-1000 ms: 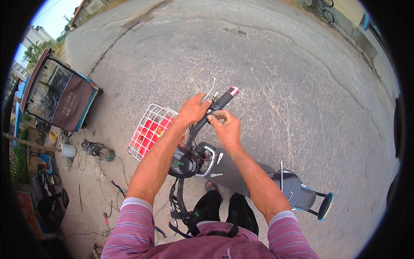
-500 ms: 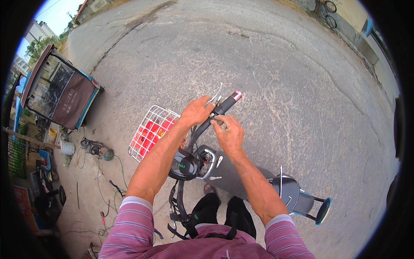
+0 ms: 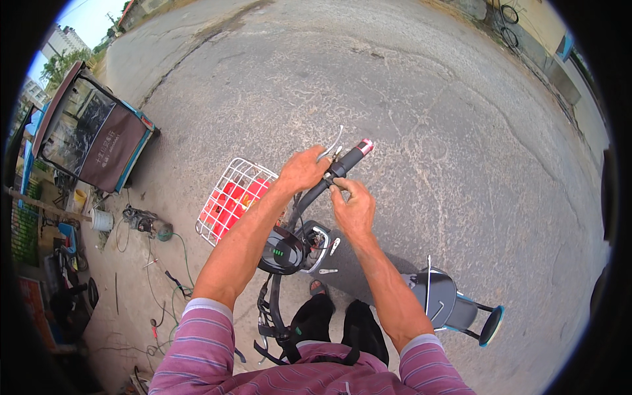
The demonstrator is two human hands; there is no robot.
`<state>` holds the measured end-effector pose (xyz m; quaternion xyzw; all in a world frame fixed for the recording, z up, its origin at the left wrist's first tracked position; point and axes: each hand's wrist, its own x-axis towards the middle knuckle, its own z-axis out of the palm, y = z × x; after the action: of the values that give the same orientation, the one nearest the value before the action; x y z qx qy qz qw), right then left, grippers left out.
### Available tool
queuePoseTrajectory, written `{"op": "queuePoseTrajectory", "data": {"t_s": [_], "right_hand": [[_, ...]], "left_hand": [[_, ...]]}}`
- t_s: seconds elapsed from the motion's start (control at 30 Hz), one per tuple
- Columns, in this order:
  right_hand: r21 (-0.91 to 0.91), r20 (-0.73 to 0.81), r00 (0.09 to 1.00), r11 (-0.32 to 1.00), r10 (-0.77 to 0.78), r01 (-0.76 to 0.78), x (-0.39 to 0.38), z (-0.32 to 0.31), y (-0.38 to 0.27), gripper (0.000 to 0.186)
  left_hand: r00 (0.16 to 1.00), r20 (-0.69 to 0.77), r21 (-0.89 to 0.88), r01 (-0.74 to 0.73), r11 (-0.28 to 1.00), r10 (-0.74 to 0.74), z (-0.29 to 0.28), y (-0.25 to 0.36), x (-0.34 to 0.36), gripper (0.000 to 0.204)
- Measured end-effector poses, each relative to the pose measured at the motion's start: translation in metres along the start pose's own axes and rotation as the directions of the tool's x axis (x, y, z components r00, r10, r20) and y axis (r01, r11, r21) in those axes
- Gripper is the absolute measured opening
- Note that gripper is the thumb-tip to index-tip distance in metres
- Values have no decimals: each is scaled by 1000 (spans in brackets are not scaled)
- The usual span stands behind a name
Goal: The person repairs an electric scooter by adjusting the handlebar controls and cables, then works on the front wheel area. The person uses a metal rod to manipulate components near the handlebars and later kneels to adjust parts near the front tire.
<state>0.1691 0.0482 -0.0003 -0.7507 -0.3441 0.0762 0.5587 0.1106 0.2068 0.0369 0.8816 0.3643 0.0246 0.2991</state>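
An electric scooter stands in front of me, its handlebar point(image 3: 313, 196) slanting up to the right and ending in a black grip point(image 3: 353, 158) with a pink tip. On the bar's far side, my left hand point(image 3: 304, 170) is closed at the base of the silver brake lever point(image 3: 338, 140), its fingertips partly hidden. My right hand point(image 3: 355, 209) is on the near side, thumb and forefinger pinched against the bar beside the lever mount. Whatever small part sits in that pinch is too small to name. Below lies the round black display point(image 3: 282, 251) with green bars lit.
A white wire basket point(image 3: 238, 170) with red packages is at the scooter's front. The black seat point(image 3: 434, 289) lies right. On the left are a covered three-wheeler point(image 3: 108, 155), a white bucket point(image 3: 101, 220), a small machine point(image 3: 148, 225) and loose cables on the ground.
Both hands stay at the same spot on the handlebar. The bar and its grip have shifted slightly to the right, and my right fingers have closed in nearer the mount.
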Motion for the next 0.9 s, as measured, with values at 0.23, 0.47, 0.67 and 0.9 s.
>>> {"op": "queuePoseTrajectory", "data": {"t_s": [0.23,0.47,0.67,0.9], "right_hand": [[8,-23,1000,1000,-15,16,-1,-1,1,14],[-7,-49,997,999,-53,53,2,-3,2,14],[-65,-77,977,979,-198,193,2,-2,2,14],[43,29,997,996,76,-77,-1,0,6,17]], "left_hand": [[1000,-17,-21,-3,1000,3,2,-3,0,52],[1000,-16,-31,13,999,-14,4,-5,1,53],[1000,-28,-15,-1,1000,0,5,-6,1,52],[1000,-19,-8,-1,1000,0,0,2,-4,49]]}}
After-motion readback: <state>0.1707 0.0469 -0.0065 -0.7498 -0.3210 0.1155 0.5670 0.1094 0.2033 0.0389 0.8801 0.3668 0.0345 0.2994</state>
